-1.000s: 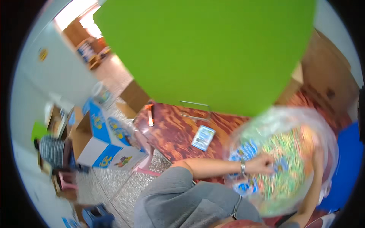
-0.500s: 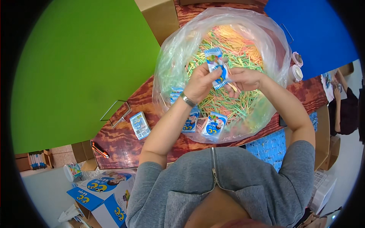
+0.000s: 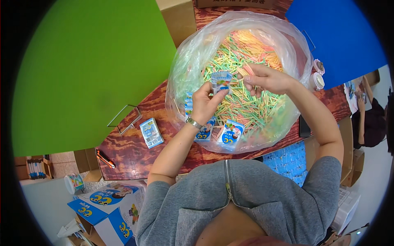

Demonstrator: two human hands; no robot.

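Pastel sticks (image 3: 247,70) sit pinched in the half-curled right hand (image 3: 264,79).

Bright, fairly even light covers the middle of the view, its source hidden. Whitish sheen streaks the folds of the large, round, clear plastic bag (image 3: 191,47), while the broad, flat, bright-green panel (image 3: 94,82) reads almost matte. The heap of thin pastel sticks (image 3: 234,106) looks reasonably sharp. Black vignetting closes off both sides; fisheye distortion stretches things toward the rim, where a dark-clothed person (image 3: 374,123) at right appears small and soft.
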